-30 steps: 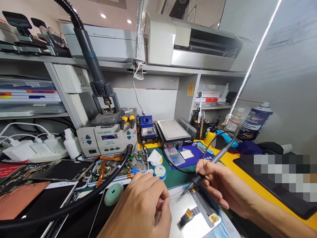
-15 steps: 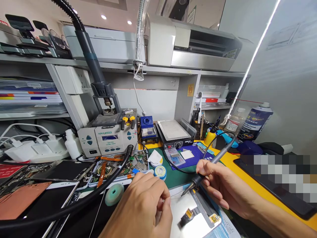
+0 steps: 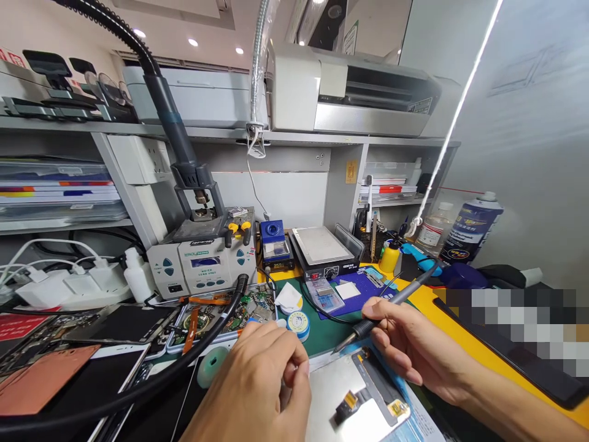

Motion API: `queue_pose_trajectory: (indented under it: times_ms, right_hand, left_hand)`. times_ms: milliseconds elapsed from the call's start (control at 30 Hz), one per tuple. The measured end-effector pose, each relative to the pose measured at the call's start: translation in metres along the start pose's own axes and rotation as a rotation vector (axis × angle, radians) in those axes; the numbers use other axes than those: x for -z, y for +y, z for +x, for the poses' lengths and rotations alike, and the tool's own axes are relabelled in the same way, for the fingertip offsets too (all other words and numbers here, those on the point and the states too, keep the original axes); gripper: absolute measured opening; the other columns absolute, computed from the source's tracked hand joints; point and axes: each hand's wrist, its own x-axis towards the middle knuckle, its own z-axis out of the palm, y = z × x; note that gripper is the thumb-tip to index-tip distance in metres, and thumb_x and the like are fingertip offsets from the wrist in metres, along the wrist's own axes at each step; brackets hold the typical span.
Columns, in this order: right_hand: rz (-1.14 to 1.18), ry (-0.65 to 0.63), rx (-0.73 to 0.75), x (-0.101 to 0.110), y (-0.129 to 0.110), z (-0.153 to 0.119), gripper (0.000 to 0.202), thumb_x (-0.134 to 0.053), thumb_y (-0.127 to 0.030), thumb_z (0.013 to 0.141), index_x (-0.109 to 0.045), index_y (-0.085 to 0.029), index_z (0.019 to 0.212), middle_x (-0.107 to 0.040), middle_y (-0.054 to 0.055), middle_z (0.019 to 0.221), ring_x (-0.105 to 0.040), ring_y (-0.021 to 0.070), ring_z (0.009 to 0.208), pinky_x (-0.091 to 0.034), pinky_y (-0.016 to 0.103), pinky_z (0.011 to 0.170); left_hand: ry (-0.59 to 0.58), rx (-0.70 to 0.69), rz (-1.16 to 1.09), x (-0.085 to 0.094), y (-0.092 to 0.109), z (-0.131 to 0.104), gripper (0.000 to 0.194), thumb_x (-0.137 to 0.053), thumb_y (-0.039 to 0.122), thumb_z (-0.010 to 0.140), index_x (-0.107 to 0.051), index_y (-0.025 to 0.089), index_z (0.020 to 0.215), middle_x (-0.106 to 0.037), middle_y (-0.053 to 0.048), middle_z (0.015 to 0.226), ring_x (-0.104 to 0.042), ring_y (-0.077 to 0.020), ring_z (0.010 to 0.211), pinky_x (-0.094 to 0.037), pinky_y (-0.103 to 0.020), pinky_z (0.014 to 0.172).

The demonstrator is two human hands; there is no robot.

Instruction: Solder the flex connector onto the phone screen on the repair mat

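My right hand grips a black soldering iron like a pen, its tip hovering just above the top edge of a silvery phone screen panel lying at the bench front. A small flex connector sits on that panel. My left hand rests curled at the panel's left edge, fingertips pinched together; what they pinch is hidden. A solder wire spool stands just beyond the left hand on the green mat.
A hot-air rework station with a black hose stands at the left. A tray of circuit parts, a heating plate, a blue mat, a spray can and phone parts crowd the bench. Shelves and machines sit above.
The view has tilted slightly upward. My right hand has lifted the soldering iron a little, tip now near the panel's top edge. My left hand stays nearly in place.
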Motion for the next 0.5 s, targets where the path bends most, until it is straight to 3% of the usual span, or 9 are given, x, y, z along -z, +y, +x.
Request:
queue_pose_trajectory:
  times_ms: [167, 400, 500]
  right_hand:
    - [-0.065, 0.027, -0.014, 0.0004, -0.0001, 0.0019, 0.047, -0.061, -0.036, 0.086, -0.051, -0.018, 0.044, -0.043, -0.006, 0.026, -0.033, 0.0034, 0.018, -0.023, 0.010, 0.022]
    - [-0.085, 0.047, -0.017, -0.0009, 0.0002, 0.0020, 0.059, -0.057, -0.040, 0.091, -0.048, -0.018, 0.036, -0.041, -0.004, 0.024, -0.033, 0.0036, 0.016, -0.025, 0.010, 0.020]
    - [-0.080, 0.056, -0.008, -0.0012, -0.0009, 0.0018, 0.056, -0.057, -0.040, 0.092, -0.051, -0.018, 0.041, -0.042, -0.005, 0.024, -0.033, 0.0039, 0.017, -0.026, 0.010, 0.020]
  left_hand:
    - [-0.010, 0.017, -0.005, -0.0026, -0.0027, -0.0008, 0.026, -0.037, 0.022, 0.092, -0.050, 0.021, 0.071, -0.055, 0.000, 0.073, -0.052, -0.0184, 0.073, -0.043, -0.037, 0.078]
    - [0.020, 0.038, -0.026, -0.0029, -0.0025, -0.0002, 0.026, -0.038, 0.027, 0.094, -0.050, 0.022, 0.071, -0.057, 0.000, 0.074, -0.054, -0.0185, 0.074, -0.041, -0.033, 0.072]
    - [0.025, 0.078, -0.051, -0.0006, -0.0016, 0.0008, 0.027, -0.041, 0.031, 0.096, -0.053, 0.023, 0.073, -0.058, -0.001, 0.073, -0.054, -0.0185, 0.072, -0.040, -0.029, 0.062]
